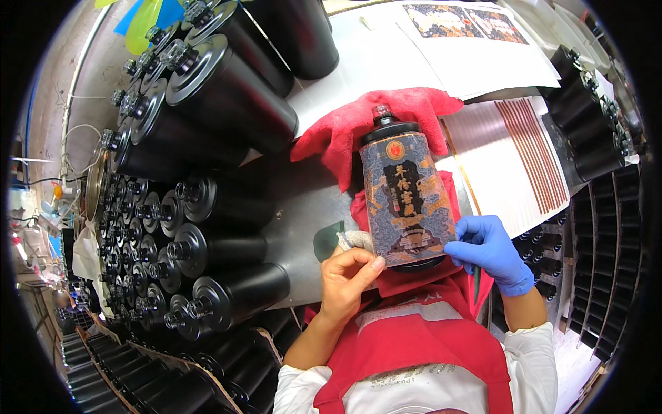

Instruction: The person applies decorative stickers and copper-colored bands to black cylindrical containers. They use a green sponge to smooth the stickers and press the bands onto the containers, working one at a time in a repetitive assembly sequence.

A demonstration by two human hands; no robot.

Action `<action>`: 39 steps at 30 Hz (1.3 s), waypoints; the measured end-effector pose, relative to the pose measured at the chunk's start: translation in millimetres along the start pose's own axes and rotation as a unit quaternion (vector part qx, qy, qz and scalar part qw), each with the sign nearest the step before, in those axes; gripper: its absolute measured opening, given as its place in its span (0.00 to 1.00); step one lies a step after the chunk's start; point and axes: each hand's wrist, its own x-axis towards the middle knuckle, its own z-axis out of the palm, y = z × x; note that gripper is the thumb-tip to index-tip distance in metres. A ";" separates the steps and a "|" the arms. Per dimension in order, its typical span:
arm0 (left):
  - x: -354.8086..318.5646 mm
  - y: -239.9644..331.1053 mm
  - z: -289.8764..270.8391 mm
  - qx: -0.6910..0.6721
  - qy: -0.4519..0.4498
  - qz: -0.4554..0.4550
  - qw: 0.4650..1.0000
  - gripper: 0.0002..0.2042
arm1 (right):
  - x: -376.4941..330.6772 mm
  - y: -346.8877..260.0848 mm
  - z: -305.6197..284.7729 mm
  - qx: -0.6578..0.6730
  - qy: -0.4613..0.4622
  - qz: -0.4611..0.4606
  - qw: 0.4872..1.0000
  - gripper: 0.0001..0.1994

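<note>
A black bottle [391, 130] with a clear faceted stopper lies on its back in front of me, its neck pointing away, on a red cloth [331, 136]. Over its front spreads a patterned decal sheet [407, 200] in grey-blue and gold with a round orange emblem. My bare left hand [347, 279] pinches the sheet's near left corner between thumb and finger. At the near right corner, my right hand [493, 252], in a blue glove, grips the edge with its fingertips. Most of the bottle's body is hidden under the sheet.
Black bottles [231, 90] crowd the left side, some lying stacked. On the right is a backing sheet [527, 159] with copper-coloured strips. White paper [476, 62] with printed labels covers the far table. A dark green flat piece [328, 240] lies beside my left hand. More bottles [586, 131] stand far right.
</note>
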 end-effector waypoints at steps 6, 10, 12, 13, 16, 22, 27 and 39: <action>0.2 -0.3 1.2 -0.009 0.007 -0.002 1.000 0.03 | 1.5 1.8 0.4 -0.008 0.004 0.002 1.000 0.06; 0.5 -2.3 -0.2 0.009 0.010 -0.010 1.000 0.03 | 3.2 4.1 -1.1 -0.011 0.003 0.000 1.000 0.06; 1.0 -3.3 -0.9 0.019 0.009 -0.006 1.000 0.03 | 3.7 4.8 -2.0 -0.010 0.002 -0.001 1.000 0.06; 1.3 -3.2 -0.7 0.019 0.008 -0.001 1.000 0.03 | 4.0 4.7 -2.1 -0.009 0.002 0.000 1.000 0.07; 2.7 -2.4 1.9 0.022 0.008 0.005 1.000 0.02 | 5.1 4.1 -2.5 -0.004 -0.002 0.006 1.000 0.07; 7.7 -5.0 0.1 0.029 -0.023 -0.017 0.999 0.04 | 9.3 6.1 -6.3 -0.011 -0.009 0.018 1.000 0.06; 15.6 -3.7 -10.3 -0.102 -0.085 -0.044 0.990 0.12 | 13.8 10.2 -14.1 0.021 -0.029 -0.006 0.999 0.07; 81.3 26.0 22.6 -0.224 0.030 0.001 0.974 0.09 | 62.2 -36.4 -3.2 0.096 0.035 -0.120 0.987 0.08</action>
